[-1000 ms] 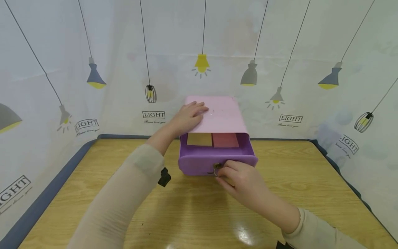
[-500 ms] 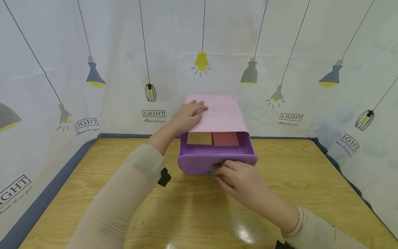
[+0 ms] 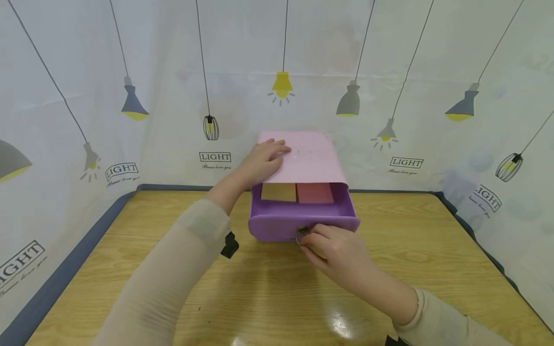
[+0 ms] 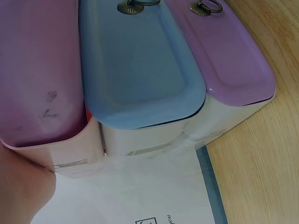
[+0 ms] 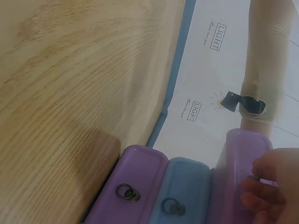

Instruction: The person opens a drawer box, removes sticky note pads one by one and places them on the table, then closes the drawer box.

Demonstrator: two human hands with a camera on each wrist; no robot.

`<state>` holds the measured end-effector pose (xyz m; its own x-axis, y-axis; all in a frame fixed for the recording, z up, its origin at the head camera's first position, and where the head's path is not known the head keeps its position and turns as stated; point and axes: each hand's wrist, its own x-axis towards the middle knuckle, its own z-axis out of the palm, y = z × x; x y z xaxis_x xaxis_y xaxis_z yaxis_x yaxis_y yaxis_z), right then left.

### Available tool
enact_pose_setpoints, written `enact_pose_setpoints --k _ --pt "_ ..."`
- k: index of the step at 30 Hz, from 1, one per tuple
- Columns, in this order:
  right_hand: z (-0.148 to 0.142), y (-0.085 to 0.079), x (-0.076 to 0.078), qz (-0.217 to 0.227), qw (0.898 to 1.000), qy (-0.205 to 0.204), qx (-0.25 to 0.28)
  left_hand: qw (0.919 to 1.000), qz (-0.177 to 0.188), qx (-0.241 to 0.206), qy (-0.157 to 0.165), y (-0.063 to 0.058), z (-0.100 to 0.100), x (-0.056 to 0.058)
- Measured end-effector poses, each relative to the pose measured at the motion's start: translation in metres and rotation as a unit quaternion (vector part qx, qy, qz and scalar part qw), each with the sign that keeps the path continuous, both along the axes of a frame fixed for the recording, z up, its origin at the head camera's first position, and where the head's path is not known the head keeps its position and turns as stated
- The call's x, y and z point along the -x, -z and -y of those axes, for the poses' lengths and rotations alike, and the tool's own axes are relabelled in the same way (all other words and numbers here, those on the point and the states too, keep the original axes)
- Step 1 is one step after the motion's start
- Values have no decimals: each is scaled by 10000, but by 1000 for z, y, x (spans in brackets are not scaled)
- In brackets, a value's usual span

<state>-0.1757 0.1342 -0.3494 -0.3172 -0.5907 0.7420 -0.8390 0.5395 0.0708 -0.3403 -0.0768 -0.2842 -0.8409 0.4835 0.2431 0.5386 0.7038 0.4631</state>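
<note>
A small chest of drawers with a pink top (image 3: pixel 309 158) stands at the back of the table. Its top purple drawer (image 3: pixel 270 229) is pulled partway out. Inside lie a yellow paper pad (image 3: pixel 278 192) and a pink paper pad (image 3: pixel 315 193), side by side, their far parts hidden under the top. My left hand (image 3: pixel 263 162) rests on the left side of the top, fingers spread. With its thumb and fingers, my right hand (image 3: pixel 335 247) pinches the metal ring pull (image 3: pixel 298 236) on the drawer front, covering part of it.
Below the pulled-out drawer are a blue drawer (image 4: pixel 140 65) and a lower purple drawer (image 4: pixel 229 51), both closed, each with a ring pull. The wooden table (image 3: pixel 268 298) meets a lamp-printed backdrop (image 3: pixel 242 57) right behind the chest. A black strap (image 5: pixel 252 105) is on my left wrist.
</note>
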Motion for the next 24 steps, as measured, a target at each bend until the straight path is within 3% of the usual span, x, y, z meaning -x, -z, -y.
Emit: enact_pose_setpoints --k 8,17,24 --pt "3 -1 -2 -38 10000 -57 -13 10000 28 30 -30 -1 0 -2" --pt "0 -2 -5 328 9993 49 -153 10000 53 0 2 -1 -1 -1" --pt "-4 -8 -8 235 9996 -47 -179 10000 50 23 0 -1 -1 -2"
